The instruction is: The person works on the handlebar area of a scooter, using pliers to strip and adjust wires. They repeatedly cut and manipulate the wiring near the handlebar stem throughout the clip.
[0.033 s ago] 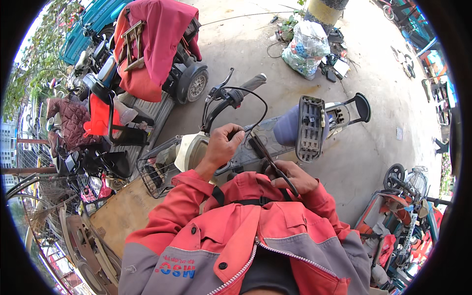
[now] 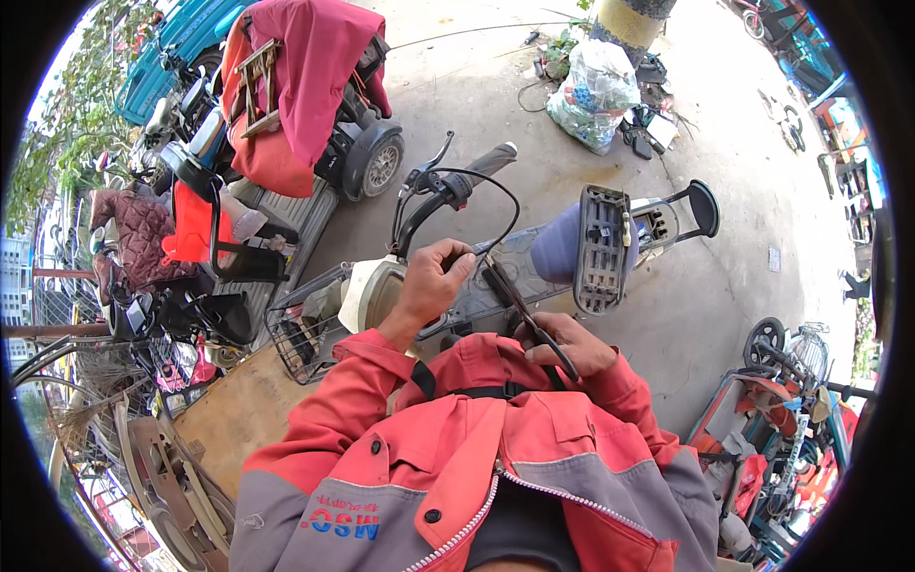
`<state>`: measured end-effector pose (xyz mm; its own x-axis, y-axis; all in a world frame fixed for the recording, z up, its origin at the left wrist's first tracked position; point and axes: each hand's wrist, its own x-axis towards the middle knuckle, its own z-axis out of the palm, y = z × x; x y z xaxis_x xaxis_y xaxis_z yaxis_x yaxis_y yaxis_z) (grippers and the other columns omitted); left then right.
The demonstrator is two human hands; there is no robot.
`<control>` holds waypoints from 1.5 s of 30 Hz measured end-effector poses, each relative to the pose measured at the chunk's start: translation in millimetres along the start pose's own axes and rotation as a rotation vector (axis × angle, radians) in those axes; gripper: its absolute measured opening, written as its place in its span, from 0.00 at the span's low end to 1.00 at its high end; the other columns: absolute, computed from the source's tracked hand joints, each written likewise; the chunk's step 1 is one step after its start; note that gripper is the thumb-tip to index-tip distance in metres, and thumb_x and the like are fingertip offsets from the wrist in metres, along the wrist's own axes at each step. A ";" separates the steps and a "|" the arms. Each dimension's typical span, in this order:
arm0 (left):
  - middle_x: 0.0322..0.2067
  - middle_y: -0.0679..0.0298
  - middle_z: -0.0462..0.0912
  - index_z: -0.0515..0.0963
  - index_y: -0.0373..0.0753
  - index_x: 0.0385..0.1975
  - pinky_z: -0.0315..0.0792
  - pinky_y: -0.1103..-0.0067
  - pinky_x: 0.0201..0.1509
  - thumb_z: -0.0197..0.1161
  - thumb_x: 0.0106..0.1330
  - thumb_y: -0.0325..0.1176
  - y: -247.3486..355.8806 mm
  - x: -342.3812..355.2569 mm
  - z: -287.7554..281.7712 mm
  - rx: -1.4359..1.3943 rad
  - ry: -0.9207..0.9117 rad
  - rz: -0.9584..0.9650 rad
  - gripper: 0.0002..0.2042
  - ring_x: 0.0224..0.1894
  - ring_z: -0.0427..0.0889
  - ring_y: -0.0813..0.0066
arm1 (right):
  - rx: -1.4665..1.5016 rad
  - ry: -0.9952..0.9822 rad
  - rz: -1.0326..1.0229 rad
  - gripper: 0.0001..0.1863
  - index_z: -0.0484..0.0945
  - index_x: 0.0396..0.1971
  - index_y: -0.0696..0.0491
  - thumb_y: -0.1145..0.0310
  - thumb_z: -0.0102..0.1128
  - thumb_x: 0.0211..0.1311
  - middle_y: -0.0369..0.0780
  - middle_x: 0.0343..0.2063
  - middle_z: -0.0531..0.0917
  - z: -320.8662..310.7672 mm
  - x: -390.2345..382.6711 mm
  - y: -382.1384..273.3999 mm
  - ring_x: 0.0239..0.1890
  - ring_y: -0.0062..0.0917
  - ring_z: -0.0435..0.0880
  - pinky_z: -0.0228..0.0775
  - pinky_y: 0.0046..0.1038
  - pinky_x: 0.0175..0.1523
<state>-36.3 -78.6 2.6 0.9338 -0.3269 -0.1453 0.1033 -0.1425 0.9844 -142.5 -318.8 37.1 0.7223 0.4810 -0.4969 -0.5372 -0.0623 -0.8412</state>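
Note:
My left hand (image 2: pixel 437 281) is closed in a pinch on the thin black cable (image 2: pixel 519 212), which loops down from the handlebar (image 2: pixel 434 205) of an electric scooter. A long, slim dark hand tool (image 2: pixel 546 336) is gripped in my right hand (image 2: pixel 579 345). Its far end points up and left, close to my left fingertips; its exact kind is not clear. Both hands are over the scooter's grey footboard (image 2: pixel 496 286). The scooter's pale front cover (image 2: pixel 372 294) is left of my left hand. Beyond my right hand stands an upturned seat (image 2: pixel 602 253) with a ribbed underside.
A wire basket (image 2: pixel 300 334) fronts the scooter. At left stands a three-wheeler under a red cover (image 2: pixel 310 76), beside a quilted maroon cover (image 2: pixel 143 243). A clear bag of rubbish (image 2: pixel 596 100) leans by a striped pillar (image 2: pixel 634 24). Scrap parts (image 2: pixel 762 429) are piled at right.

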 end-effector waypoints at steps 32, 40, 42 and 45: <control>0.26 0.55 0.82 0.80 0.29 0.35 0.72 0.76 0.34 0.63 0.64 0.27 3.5 -3.2 9.2 0.201 -0.044 0.149 0.07 0.28 0.79 0.71 | 0.252 0.094 -0.010 0.10 0.77 0.33 0.61 0.69 0.60 0.57 0.34 0.19 0.73 13.1 37.2 6.3 0.19 0.16 0.71 0.62 0.22 0.24; 0.23 0.60 0.79 0.79 0.30 0.35 0.69 0.77 0.31 0.61 0.67 0.29 8.6 -4.0 7.9 0.214 -0.064 0.091 0.07 0.26 0.73 0.78 | 0.247 0.084 0.002 0.07 0.74 0.29 0.58 0.69 0.58 0.57 0.31 0.16 0.71 15.1 31.7 0.3 0.16 0.13 0.67 0.55 0.20 0.20; 0.21 0.62 0.77 0.79 0.30 0.36 0.68 0.78 0.29 0.60 0.68 0.29 3.7 -3.4 7.7 0.223 -0.045 0.137 0.07 0.25 0.70 0.80 | 0.195 0.094 -0.023 0.07 0.74 0.29 0.57 0.68 0.59 0.57 0.31 0.16 0.70 15.5 32.0 2.3 0.16 0.13 0.66 0.54 0.20 0.20; 0.21 0.66 0.76 0.78 0.31 0.36 0.66 0.80 0.27 0.60 0.69 0.29 6.3 -2.8 5.3 0.132 -0.040 -0.042 0.07 0.24 0.69 0.83 | 0.178 0.065 -0.040 0.07 0.73 0.29 0.55 0.67 0.59 0.59 0.30 0.16 0.70 15.3 30.9 5.5 0.16 0.12 0.65 0.53 0.19 0.20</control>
<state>-40.0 -83.5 8.6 0.9149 -0.3546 -0.1927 0.0937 -0.2779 0.9560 -129.8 -290.9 20.4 0.7680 0.4223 -0.4816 -0.5720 0.1139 -0.8123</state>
